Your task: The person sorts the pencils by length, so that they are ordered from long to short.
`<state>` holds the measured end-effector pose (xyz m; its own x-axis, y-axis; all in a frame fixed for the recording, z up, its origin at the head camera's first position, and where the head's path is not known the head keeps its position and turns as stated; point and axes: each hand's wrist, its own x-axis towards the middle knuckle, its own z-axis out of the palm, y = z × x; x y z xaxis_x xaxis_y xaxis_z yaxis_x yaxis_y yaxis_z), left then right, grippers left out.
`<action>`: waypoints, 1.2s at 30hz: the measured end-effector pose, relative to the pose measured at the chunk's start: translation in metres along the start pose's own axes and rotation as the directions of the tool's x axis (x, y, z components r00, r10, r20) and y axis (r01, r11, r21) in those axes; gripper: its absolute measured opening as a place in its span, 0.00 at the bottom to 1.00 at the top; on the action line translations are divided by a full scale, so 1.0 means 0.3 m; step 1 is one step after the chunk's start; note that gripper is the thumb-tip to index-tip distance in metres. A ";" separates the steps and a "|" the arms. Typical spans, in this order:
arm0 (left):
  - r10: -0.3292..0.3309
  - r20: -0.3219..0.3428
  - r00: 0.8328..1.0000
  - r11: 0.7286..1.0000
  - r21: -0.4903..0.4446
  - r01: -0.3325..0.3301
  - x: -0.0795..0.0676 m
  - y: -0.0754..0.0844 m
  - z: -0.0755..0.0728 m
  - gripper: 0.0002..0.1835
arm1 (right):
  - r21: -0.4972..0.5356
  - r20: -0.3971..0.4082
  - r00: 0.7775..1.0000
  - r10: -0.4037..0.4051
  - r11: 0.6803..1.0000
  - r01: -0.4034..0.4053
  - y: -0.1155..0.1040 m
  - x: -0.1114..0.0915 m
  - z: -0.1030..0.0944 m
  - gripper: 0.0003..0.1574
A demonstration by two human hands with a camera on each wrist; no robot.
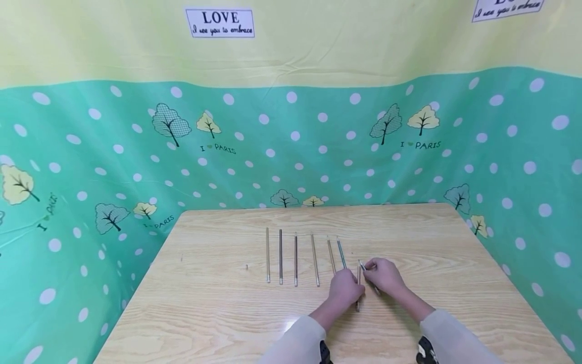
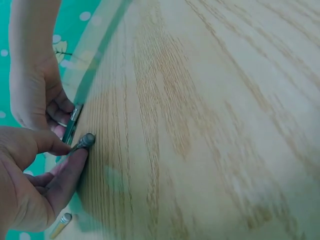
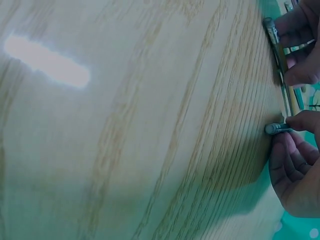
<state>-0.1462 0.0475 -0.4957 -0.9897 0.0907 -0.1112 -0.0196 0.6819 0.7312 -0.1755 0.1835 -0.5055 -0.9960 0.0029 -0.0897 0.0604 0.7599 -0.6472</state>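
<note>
Two thin rods are in hand at the right end of a row: left hand pinches a rod that lies roughly parallel to the row, right hand pinches a second rod angled across near the first one's far end, both low on the wooden table. Six more rods lie side by side to the left, spaced apart; the nearest one sits just beside the left hand's knuckles. Risk, as I judge it: the left hand is so close to that neighbour that any sideways slide of the knuckles could knock it and spoil the spacing of the row; round rods on a smooth top would likely roll on once nudged. The two held rods also look to cross or nearly touch near their far ends, so moving one may drag the other out of line. Both grips are fingertip pinches on very thin stock, so a slip seems possible. Pose: both forearms come in from the near edge, pale sleeves, hands almost touching, palms down, fingers curled. Left wrist view shows thumb and forefinger closed round a rod's metal end, with the other hand gripping close beside. Right wrist view shows the same: fingers clamped on a rod end.
</note>
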 end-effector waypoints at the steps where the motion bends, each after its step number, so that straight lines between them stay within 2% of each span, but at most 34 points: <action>1: -0.007 0.003 1.000 1.000 -0.016 0.007 0.002 -0.006 0.001 0.21 | 0.013 0.002 1.000 0.003 1.000 -0.003 0.002 0.000 -0.002 0.15; 5: -0.032 0.014 0.999 0.995 -0.092 0.033 0.011 -0.027 0.003 0.08 | 0.071 0.013 1.000 0.021 0.997 -0.022 0.007 -0.001 -0.014 0.15; 8: -0.041 0.030 0.999 0.982 -0.183 0.046 0.018 -0.039 0.002 0.07 | 0.105 0.018 0.999 0.029 0.994 -0.031 0.011 0.002 -0.020 0.16; 12: -0.038 0.055 0.998 0.938 -0.342 0.055 0.025 -0.048 -0.006 0.08 | 0.148 0.019 0.999 0.045 0.988 -0.047 0.014 0.006 -0.025 0.17; 16: -0.034 0.084 0.996 0.892 -0.447 0.068 0.032 -0.059 -0.018 0.10 | 0.207 0.020 0.998 0.065 0.976 -0.068 0.010 0.009 -0.031 0.17; 19: -0.036 0.095 0.995 0.870 -0.487 0.078 0.037 -0.071 -0.027 0.10 | 0.253 0.023 0.997 0.074 0.964 -0.077 0.007 0.012 -0.036 0.17; 26: -0.078 0.136 0.988 0.773 -0.617 0.145 0.047 -0.091 -0.069 0.11 | 0.309 0.042 0.993 0.112 0.943 -0.119 -0.014 0.019 -0.050 0.20; 34: -0.095 0.136 0.986 0.741 -0.652 0.162 0.057 -0.109 -0.127 0.15 | 0.439 0.066 0.993 0.099 0.890 -0.118 -0.061 0.019 -0.050 0.22; 36: -0.097 0.138 0.986 0.743 -0.649 0.164 0.059 -0.114 -0.135 0.16 | 0.459 0.080 0.993 0.089 0.881 -0.116 -0.078 0.014 -0.047 0.22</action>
<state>-0.1688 -0.0037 -0.4952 -0.9540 0.1231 -0.2735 -0.2693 0.0500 0.9618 -0.1821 0.1748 -0.4799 -0.9780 0.0187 -0.2076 0.1997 0.3704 -0.9072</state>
